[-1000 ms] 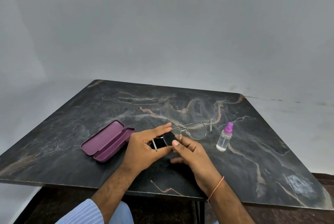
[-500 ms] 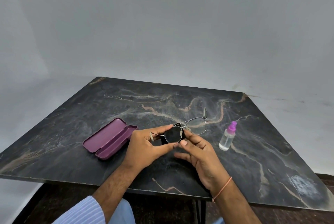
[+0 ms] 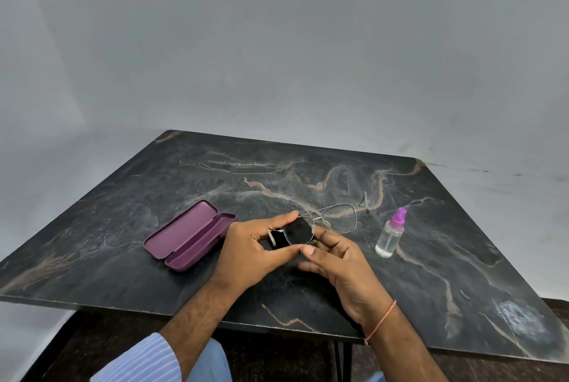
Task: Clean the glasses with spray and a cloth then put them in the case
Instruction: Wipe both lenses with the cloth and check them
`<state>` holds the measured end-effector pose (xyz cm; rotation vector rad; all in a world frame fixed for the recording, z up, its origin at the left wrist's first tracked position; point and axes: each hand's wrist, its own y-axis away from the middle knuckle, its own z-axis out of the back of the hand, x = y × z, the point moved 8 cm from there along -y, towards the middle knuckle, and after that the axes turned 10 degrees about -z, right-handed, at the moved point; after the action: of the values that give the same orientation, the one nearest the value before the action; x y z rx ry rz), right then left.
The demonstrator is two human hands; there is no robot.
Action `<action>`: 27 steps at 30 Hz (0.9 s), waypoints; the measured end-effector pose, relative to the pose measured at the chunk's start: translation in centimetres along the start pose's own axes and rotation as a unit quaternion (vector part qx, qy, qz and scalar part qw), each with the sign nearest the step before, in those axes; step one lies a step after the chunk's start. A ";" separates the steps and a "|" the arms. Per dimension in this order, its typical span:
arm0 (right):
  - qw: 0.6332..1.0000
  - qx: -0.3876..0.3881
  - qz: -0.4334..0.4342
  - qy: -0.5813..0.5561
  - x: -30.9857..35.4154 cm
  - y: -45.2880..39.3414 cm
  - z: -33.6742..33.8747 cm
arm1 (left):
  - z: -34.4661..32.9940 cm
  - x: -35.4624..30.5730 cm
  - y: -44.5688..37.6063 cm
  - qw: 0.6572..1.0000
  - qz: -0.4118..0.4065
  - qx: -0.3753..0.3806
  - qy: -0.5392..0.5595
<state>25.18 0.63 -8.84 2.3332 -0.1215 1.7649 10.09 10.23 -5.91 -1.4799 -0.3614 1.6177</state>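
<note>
Thin metal-framed glasses (image 3: 340, 217) are held just above the dark marble table (image 3: 462, 243), temples folded out. My left hand (image 3: 246, 254) pinches the rim of the near lens between forefinger and thumb. A black cloth (image 3: 296, 234) sits behind that lens and darkens it. My right hand (image 3: 338, 264) presses the cloth to the lens, thumb in front and fingers behind. The far lens sticks out free to the right. A purple case (image 3: 189, 235) lies open to the left of my hands. A small clear spray bottle (image 3: 390, 235) with a purple cap stands to the right.
The table's near edge (image 3: 154, 311) runs just under my forearms. A grey wall rises behind the table. Dark floor shows below the edge.
The glasses have turned in my hands, and the free lens has swung up and away from me. My right thumb has slid across the covered lens. The case and bottle have not moved.
</note>
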 end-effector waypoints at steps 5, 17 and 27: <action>0.998 -0.046 0.009 -0.032 0.0 0.0 0.9 | 0.2 0.3 0.0 1.000 0.011 -0.012 -0.001; 0.998 -0.050 0.014 -0.037 0.2 0.1 0.6 | 0.2 -0.1 0.0 1.000 -0.004 -0.004 -0.002; 0.994 -0.097 0.029 -0.045 -0.3 -0.2 1.6 | 0.3 0.0 0.1 1.000 0.000 -0.006 -0.002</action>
<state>26.60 0.51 -9.56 2.2894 -0.3621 1.5949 9.82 10.31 -5.91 -1.4866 -0.3737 1.6214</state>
